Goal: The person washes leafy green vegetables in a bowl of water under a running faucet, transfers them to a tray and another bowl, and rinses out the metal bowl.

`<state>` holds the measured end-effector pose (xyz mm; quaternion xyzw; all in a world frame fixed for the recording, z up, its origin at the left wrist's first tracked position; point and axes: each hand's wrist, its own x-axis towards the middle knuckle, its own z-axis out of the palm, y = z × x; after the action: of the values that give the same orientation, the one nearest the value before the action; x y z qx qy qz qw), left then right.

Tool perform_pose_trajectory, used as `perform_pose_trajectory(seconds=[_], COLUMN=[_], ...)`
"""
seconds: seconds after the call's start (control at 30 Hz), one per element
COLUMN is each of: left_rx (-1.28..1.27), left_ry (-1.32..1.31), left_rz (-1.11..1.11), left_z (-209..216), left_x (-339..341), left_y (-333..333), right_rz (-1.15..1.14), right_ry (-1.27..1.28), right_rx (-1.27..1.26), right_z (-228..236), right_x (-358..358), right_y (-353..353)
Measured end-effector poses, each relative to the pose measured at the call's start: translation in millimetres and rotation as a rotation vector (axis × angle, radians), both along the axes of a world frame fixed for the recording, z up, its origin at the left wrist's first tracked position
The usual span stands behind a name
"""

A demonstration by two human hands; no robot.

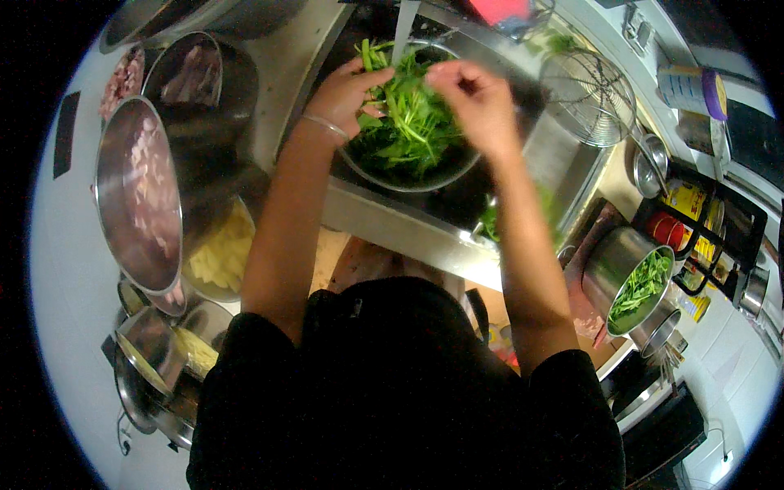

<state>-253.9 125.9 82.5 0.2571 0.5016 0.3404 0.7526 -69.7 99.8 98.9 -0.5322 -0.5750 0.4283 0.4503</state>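
Observation:
Under a running stream from the tap [404, 34], a round metal bowl [406, 189] full of leafy greens [415, 135] sits in the sink. My left hand [341, 94], with a bracelet at the wrist, is at the bowl's left side, its fingers closed around some green stems. Over the right side of the same bowl, my right hand [476, 100] is partly blurred. Its thumb and fingers are drawn together in a pinch, and what is between them cannot be made out. Long stems and leaves lie heaped between both hands.
Right of the sink lie a wire strainer [590, 96] and a metal pot [600, 265] of cut greens. Several metal bowls crowd the left: a large one [109, 200] with pale pieces in liquid, another with yellow chunks [220, 255]. The sink's front edge [392, 227] runs before me.

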Motion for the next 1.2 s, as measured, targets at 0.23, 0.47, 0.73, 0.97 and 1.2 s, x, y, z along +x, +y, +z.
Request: perform_pose_trajectory(seconds=[0.23, 0.47, 0.73, 0.97, 1.2], left_rx=[-0.020, 0.017, 0.122, -0.324, -0.552], left_ry=[0.029, 0.092, 0.490, 0.932, 0.144], left_rz=[-0.015, -0.043, -0.248, -0.140, 0.467], left_z=[1, 9, -27, -82, -175], left_x=[-4, -3, -5, 10, 39], left_y=[0, -5, -3, -17, -33], right_rz=[-0.031, -0.134, -0.145, 0.219, 0.003], right_ry=[0.396, 0.853, 0.545, -1.175, -0.268], right_rx=[-0.388, -0.366, -0.510, -0.546, -0.602], right_z=[5, 1, -40, -108, -194], right_x=[20, 76, 59, -10, -19], right_y=[6, 28, -3, -48, -50])
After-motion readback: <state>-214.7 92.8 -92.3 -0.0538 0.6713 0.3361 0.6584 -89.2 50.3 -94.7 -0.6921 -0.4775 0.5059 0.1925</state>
